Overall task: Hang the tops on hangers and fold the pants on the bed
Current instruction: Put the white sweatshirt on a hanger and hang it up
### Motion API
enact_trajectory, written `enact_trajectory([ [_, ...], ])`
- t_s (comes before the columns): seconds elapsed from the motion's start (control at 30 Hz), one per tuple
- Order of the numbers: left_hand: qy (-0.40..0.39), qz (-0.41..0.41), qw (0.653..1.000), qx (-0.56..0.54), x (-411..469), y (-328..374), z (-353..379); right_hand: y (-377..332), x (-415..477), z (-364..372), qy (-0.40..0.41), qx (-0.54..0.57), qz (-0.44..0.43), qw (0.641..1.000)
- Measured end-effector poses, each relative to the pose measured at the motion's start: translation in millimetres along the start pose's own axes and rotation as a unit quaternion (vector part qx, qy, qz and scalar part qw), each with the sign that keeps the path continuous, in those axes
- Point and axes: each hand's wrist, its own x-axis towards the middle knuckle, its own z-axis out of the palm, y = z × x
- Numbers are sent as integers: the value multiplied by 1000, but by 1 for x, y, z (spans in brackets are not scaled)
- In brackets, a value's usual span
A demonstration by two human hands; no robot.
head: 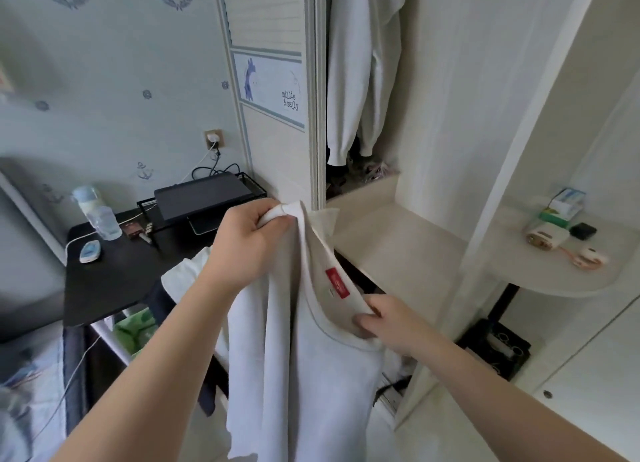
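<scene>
White top [294, 375], held up in mid-air before the open wardrobe [433, 115], just right of the black worktop [110, 278]. Plain pale fabric in soft vertical folds, with thin grey-blue stitching along the neckline and a red label [336, 283] sewn inside. Bunched at one upper edge in the curled left hand [249, 243], raised high. Pinched at the neckline, lower down, between thumb and fingers of the right hand [384, 319]. Hanging slack below both hands.

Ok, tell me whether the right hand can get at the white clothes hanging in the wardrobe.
Probably yes: the wardrobe is open, with only a shelf below the clothes. But the right hand pinches the top, so it must let go first.
</scene>
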Motion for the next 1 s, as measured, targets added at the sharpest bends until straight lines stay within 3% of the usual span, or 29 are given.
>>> enact_trajectory([
  [0.17, -34, -61, 997, -11, -10, -23, -21, -22, -8, -15, 103, 125, -50, 985],
  [0.33, -142, -153, 977, -46, -32, -40, -11, -74, -10, -40, 122, 124, -116, 978],
  [0.5, -202, -195, 953, 112, -47, -52, 27, -111, -18, -55, 126, 124, -148, 973],
  [0.63, -242, -181, 936, 178, -67, -64, 57, -127, -23, -64, 140, 139, -158, 968],
  [0.8, -229, -187, 928, 225, -88, -92, 65, -121, -19, -88, 203, 123, -139, 961],
  [0.9, -174, -208, 947, 173, -88, -106, 57, -109, -12, -106, 248, 101, -122, 956],
  [1.0, -110, -155, 973, 132, -78, -110, 47, -94, -3, -122, 270, 80, -112, 953],
])
